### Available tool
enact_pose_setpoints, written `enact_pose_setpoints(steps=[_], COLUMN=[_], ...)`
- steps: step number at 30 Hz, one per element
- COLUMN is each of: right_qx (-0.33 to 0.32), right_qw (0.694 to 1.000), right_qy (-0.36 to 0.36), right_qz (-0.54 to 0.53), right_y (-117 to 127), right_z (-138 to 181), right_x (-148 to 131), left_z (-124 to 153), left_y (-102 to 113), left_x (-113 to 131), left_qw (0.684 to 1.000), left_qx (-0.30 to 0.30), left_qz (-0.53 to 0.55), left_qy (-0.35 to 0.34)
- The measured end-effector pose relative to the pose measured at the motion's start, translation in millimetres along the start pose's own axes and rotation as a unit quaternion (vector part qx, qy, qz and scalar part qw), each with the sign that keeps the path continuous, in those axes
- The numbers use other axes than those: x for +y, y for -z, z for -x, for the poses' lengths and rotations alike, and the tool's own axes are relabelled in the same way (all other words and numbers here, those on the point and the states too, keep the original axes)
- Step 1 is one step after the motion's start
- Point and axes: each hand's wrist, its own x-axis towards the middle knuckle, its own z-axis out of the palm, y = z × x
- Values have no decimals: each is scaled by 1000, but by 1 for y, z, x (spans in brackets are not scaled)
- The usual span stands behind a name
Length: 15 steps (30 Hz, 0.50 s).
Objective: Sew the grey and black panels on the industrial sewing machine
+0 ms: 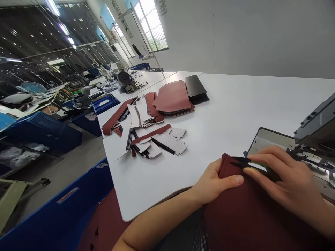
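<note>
My left hand (213,183) grips the corner of a dark red sheet of material (248,216), thumb on top and fingers behind it. The sheet hangs down over my lap, its lower end out of view. In my right hand (293,181) is a pair of black thread snips (240,159), their two blades apart at the sheet's upper edge, close to my left thumb. Part of the snips is hidden by my fingers. Just beyond my right hand stands a sewing machine (318,122) with a metal bed, cut off by the right side of the view.
On the white table (235,111) lie loose white, black and red strips (167,143), a stack of reddish-brown panels (174,96) and black panels (195,85). A blue bin (86,188) stands below the table's left edge, with blue crates (106,104) farther back.
</note>
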Motion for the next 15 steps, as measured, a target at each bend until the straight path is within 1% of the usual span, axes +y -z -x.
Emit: enact_pose_setpoints(steps=[3, 5, 8, 10, 12, 13, 14, 15], right_qx=[-1, -10, -34, -37, -15, -5, -5, -14], right_qw=[1000, 999, 995, 990, 985, 984, 985, 986], right_qy=[11, 0, -56, -108, -153, -166, -169, -162], right_qz=[-15, -30, -70, -88, -79, -63, -46, -32], right_y=[-4, -6, -7, -3, 4, 7, 10, 13], right_z=[-3, -4, -6, -7, -7, -5, -3, 2], right_x=[2, 0, -4, -5, -2, 2, 7, 15], left_z=[0, 2, 7, 6, -3, -11, -19, -27], left_y=[-1, -2, -3, 1, 14, 24, 36, 48], left_x=[-1, -4, -10, -7, 7, 17, 30, 44], left_qw=[1000, 1000, 999, 997, 992, 984, 973, 953], left_qx=[-3, 1, 9, 9, 10, 23, 41, 79], left_qz=[-13, -22, -42, -71, -130, -175, -228, -291], left_qy=[3, 9, 14, 12, 6, -3, -14, -38])
